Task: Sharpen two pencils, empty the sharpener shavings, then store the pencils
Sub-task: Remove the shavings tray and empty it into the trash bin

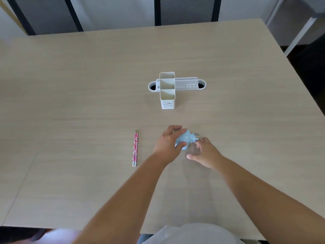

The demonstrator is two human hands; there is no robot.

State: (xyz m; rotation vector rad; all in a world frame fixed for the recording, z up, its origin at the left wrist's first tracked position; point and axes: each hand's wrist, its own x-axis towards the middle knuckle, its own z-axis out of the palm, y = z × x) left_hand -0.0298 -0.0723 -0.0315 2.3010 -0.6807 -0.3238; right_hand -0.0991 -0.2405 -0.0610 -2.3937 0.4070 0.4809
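Observation:
A light blue crank sharpener stands on the table in front of me. My left hand wraps around its body from the left. Just right of it, my right hand has its fingers spread, the fingertips at the small crank on the sharpener's right side; whether they grip the crank I cannot tell. Two pink patterned pencils lie side by side to the left, tips pointing away from me. A white pencil holder with several compartments stands farther back.
Behind the holder a white cable grommet tray is set into the wooden table. Black-framed chairs stand beyond the far edge. A seam runs across the table's left part.

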